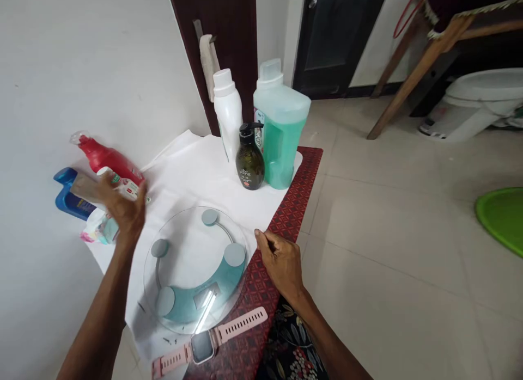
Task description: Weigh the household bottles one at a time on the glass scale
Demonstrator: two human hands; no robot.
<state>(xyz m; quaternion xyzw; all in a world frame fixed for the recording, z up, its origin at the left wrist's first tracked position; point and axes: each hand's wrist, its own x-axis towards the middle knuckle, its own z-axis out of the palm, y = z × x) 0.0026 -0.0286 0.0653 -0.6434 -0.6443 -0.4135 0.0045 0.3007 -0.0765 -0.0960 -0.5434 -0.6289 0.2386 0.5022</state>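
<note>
With the glass scale (196,301) as clock centre, the wall (36,102) hems things in at 9; at 10, a blue bottle (72,199) and a red bottle (108,155) lie with a small white bottle (129,189), before which the blurred left hand (125,208) spreads its fingers, gripping or not I cannot tell. The step seems to be handling that group; the next move calls for care around close neighbours. A watch (202,347) lies at 6, a pump bottle (250,165) and green jug (281,148) stand at 1, and the right hand (281,260), curled, nothing visible inside, is at 3 by the table edge (300,189), with roomy floor (376,233) beyond
</note>
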